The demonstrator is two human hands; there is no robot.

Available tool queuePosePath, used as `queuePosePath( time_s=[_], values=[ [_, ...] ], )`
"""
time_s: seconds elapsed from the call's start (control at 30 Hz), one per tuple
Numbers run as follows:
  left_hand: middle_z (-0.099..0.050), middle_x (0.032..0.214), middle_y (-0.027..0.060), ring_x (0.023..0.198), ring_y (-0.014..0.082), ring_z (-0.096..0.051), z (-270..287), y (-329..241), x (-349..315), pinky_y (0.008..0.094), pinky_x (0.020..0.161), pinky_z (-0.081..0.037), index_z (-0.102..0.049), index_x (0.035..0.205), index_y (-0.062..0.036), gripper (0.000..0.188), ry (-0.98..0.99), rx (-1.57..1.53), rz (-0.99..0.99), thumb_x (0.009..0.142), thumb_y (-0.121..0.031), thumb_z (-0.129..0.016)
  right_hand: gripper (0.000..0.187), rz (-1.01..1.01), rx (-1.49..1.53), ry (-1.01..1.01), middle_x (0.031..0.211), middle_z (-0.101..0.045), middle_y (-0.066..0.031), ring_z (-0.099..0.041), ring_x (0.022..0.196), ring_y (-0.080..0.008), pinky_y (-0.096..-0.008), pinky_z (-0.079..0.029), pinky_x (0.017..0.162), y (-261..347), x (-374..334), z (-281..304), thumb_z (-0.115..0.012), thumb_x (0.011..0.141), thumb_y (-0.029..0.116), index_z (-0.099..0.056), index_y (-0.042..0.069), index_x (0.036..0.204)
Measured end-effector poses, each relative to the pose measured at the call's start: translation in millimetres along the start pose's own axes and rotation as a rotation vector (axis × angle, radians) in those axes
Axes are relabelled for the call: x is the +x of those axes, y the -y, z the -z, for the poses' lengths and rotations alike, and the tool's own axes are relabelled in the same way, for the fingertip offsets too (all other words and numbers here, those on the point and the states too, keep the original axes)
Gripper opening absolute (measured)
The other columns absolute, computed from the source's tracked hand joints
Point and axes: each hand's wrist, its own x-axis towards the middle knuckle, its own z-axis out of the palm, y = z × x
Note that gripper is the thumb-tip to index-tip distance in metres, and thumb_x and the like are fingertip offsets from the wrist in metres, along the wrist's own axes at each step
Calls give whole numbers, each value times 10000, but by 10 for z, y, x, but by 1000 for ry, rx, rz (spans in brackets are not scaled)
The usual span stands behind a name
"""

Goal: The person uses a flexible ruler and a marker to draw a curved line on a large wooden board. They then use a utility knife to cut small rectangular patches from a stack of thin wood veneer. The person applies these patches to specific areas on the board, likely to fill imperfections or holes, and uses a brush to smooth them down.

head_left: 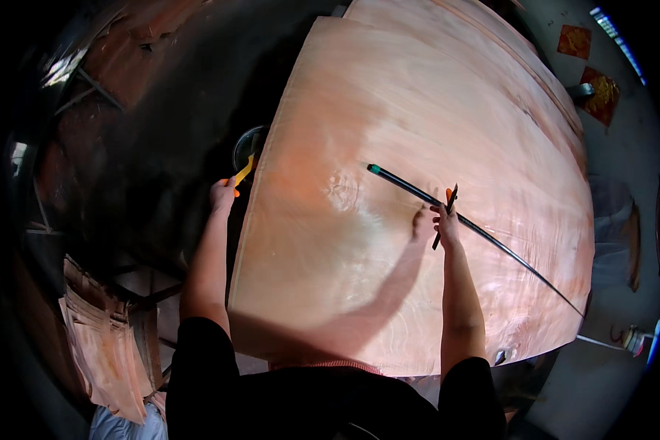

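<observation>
A broad sheet of pale pinkish wood veneer (308, 242) lies spread out before me. Beyond its left edge, my left hand (223, 193) is closed around a yellow tool (244, 171) with a bit of orange by the fingers; its exact kind is unclear. Over the right half of the sheet, my right hand (446, 218) grips a long, thin black rod (407, 188) with a green end, slanting from the sheet's middle to its lower right edge. The same hand also holds a short dark tool with an orange part (452, 196), possibly a knife.
A dark round rim (246, 149) shows beside the sheet's left edge. Broken veneer pieces (106, 337) are piled at lower left, more (136, 37) at upper left. On the right stands a grey wall with red paper squares (574, 42). A cable with a plug-like end (633, 340) is at lower right.
</observation>
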Motion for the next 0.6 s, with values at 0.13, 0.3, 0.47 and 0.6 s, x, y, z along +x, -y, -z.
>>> queuePosePath(
  time_s=[0.13, 0.3, 0.47, 0.6],
  values=[
    [-597, 680, 93, 544, 178, -572, 75, -191, 132, 289, 528, -432, -563, 806, 0, 279, 121, 396, -16, 813, -272, -502, 217, -175, -23, 16, 684, -551, -18, -344, 407, -44, -159, -230, 331, -25, 407, -58, -404, 869, 306, -531, 187, 999],
    [-578, 628, 98, 539, 204, -573, 190, -262, 219, 313, 526, -438, -565, 785, -8, 280, 165, 515, -1, 811, -278, -498, 182, -246, -36, -92, 500, -384, 37, -287, 352, -47, -181, -198, 303, 8, 629, -181, -517, 808, 342, -508, 162, 834],
    [-567, 584, 102, 540, 219, -576, 86, -194, 371, 327, 518, -438, -564, 740, -5, 279, 210, 603, -36, 811, -264, -492, 243, 131, -306, -525, 608, -513, -43, -482, 537, -158, -284, -386, 514, 98, 1350, -373, -586, 734, 302, -494, 79, 746],
    [-559, 565, 104, 538, 226, -574, 33, -431, 364, 328, 509, -430, -569, 744, -6, 285, 226, 653, -7, 809, -272, -493, 276, 449, -327, -497, 621, -529, -38, -433, 490, -110, -256, -355, 444, 217, 1736, -777, -579, 754, 332, -505, 70, 800]
  ],
)
